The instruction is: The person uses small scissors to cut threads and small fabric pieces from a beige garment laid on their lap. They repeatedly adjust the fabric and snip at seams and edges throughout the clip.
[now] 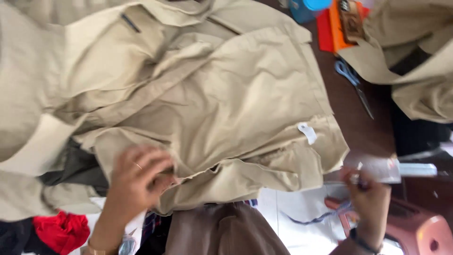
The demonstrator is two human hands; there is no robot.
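Observation:
A large beige garment (226, 99) lies spread over a dark brown table (358, 127), with a small white tag (307, 132) near its right hem. My left hand (137, 177) presses on the garment's lower edge, fingers curled into the fabric; a ring shows on one finger. My right hand (368, 198) is off the table's right corner, closed around a small thin object (357, 177) I cannot make out. The picture is blurred by motion.
Blue-handled scissors (353, 80) lie on the table to the right of the garment. More beige cloth (415, 61) is piled at top right, beside orange and red items (337, 28). A red plastic stool (415, 226) stands at lower right, a red cloth (61, 231) at lower left.

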